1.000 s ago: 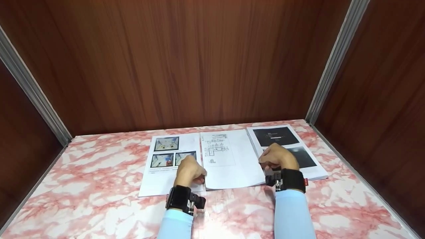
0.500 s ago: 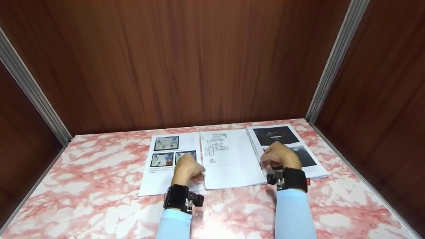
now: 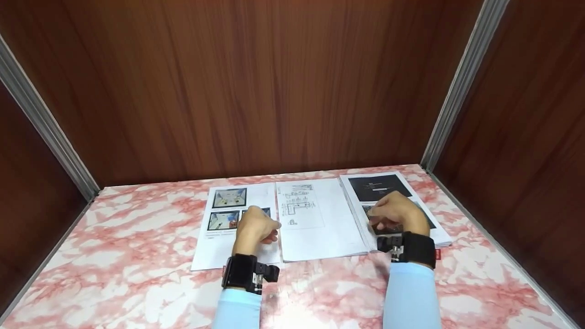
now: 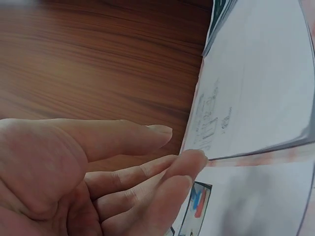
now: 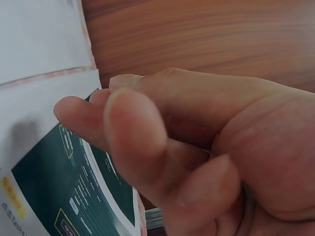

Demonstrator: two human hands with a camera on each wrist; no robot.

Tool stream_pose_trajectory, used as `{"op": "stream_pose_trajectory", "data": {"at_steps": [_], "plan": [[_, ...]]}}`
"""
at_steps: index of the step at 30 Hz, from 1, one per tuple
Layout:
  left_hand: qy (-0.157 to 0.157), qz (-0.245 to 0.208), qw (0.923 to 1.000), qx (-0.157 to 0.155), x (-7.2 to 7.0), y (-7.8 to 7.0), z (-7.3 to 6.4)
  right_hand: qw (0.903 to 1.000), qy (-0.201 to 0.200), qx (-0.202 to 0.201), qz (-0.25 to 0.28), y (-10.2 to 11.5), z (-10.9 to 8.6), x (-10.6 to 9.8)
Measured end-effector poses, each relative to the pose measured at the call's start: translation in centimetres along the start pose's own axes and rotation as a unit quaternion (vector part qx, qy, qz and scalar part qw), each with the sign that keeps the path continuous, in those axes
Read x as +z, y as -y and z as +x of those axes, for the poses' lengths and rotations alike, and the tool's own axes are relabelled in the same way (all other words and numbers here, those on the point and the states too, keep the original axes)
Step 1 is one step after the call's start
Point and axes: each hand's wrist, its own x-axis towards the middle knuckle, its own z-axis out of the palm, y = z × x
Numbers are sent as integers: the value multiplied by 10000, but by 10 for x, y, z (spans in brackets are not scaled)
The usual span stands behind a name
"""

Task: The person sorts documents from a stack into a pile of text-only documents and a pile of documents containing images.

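Three printed paper stacks lie side by side. My left hand (image 3: 257,227) hovers over the right part of the left sheet (image 3: 219,252), which bears small colour photos. In the left wrist view its thumb (image 4: 123,135) stands apart from the loosely bent fingers, with nothing between them. The middle stack (image 3: 340,214), topped by a mostly white page with a line diagram, lies between my hands. Over the right stack (image 3: 436,230), printed with dark pictures, is my right hand (image 3: 398,214). Its fingers are loosely bent in the right wrist view, and no paper shows between them.
The papers lie on a red and white marbled table (image 3: 137,283). A dark wood-grain panel (image 3: 256,91) rises behind it, with more panels at the sides and grey metal posts (image 3: 464,82) in the corners.
My right hand has moved right, from the middle stack's right edge to over the right stack. The left hand has drawn slightly up and left from the middle stack's left edge. The papers stay put.
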Motion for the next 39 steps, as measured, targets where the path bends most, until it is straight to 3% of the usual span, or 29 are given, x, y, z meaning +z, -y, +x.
{"op": "stream_pose_trajectory", "data": {"at_steps": [5, 9, 15, 18, 21, 23, 26, 27, 29, 30, 32, 37, 39], "plan": [[-121, -120, 9994, 304, -2, -6, -4, 9992, -121, -371, -98, -1, -2, -4], [-439, 169, 9952, 854, -5, -13, -11, 9963, -349, -778, 96, 1, -5, -10], [-966, 340, 9826, 1551, -2, -30, -24, 9834, -1161, -1378, 234, 3, -21, -25], [-1043, 64, 9766, 1881, 8, -42, -29, 9664, -2004, -1609, 21, -3, -30, -37], [-1179, -242, 9673, 2230, 25, -54, -32, 9413, -3028, -1490, -20, -12, -35, -49], [-1387, -534, 9556, 2545, 40, -61, -32, 9208, -3691, -1256, 125, -19, -34, -54], [-1728, -1092, 9305, 3040, 71, -71, -30, 8913, -4427, -863, 452, -32, -30, -59], [-1804, -1289, 9202, 3227, 82, -74, -29, 8838, -4590, -734, 531, -36, -29, -60], [-1873, -1540, 9078, 3421, 107, -78, -26, 8740, -4793, -495, 627, -46, -27, -61], [-1848, -1631, 9057, 3449, 120, -78, -25, 8729, -4822, -369, 645, -51, -26, -62], [-1751, -1728, 9092, 3360, 143, -78, -24, 8788, -4731, -130, 612, -61, -24, -61], [-1603, -1600, 9346, 2741, 185, -72, -20, 9136, -4047, 229, 322, -81, -14, -57], [-1414, -1424, 9451, 2578, 194, -71, -20, 9209, -3886, 252, 194, -87, -10, -55]]}}
